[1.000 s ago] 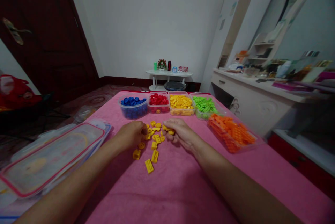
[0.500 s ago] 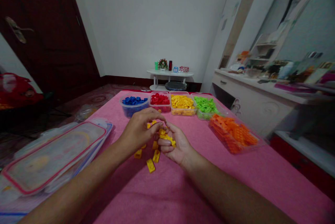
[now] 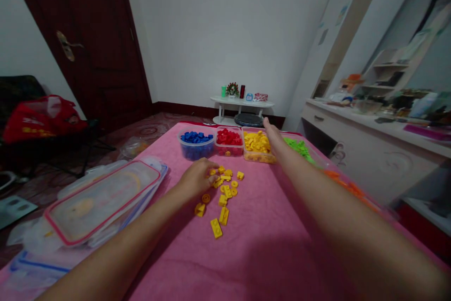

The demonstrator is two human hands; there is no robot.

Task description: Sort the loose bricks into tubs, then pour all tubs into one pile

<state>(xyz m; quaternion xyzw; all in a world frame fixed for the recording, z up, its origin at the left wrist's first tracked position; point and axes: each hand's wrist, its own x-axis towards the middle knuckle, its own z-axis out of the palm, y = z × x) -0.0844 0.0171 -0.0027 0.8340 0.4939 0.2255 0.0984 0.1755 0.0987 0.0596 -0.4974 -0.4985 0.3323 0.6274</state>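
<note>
My left hand [image 3: 198, 176] hovers low at the left side of a loose scatter of yellow toy bricks [image 3: 225, 191] on the pink cloth. Its thumb and fingertips are apart beside the nearest pieces, with no brick visibly gripped. Some of the pieces are round, others are blocks or long bricks. My right hand [image 3: 273, 137] reaches out over the right side of a clear box of yellow bricks [image 3: 256, 141]. It appears edge-on; a thumb or finger points up, and the other fingers and the palm are hidden.
A round tub of blue bricks [image 3: 196, 145] and a box of red bricks [image 3: 229, 140] stand left of the yellow box. Green bricks [image 3: 299, 148] and orange pieces [image 3: 348, 186] lie to the right, partly behind my right arm. Stacked lids [image 3: 105, 197] lie at the left edge.
My right hand, which was cupping yellow bricks beside my left, has moved forward and right to the yellow box. My left hand has parted from it and come down by the loose bricks.
</note>
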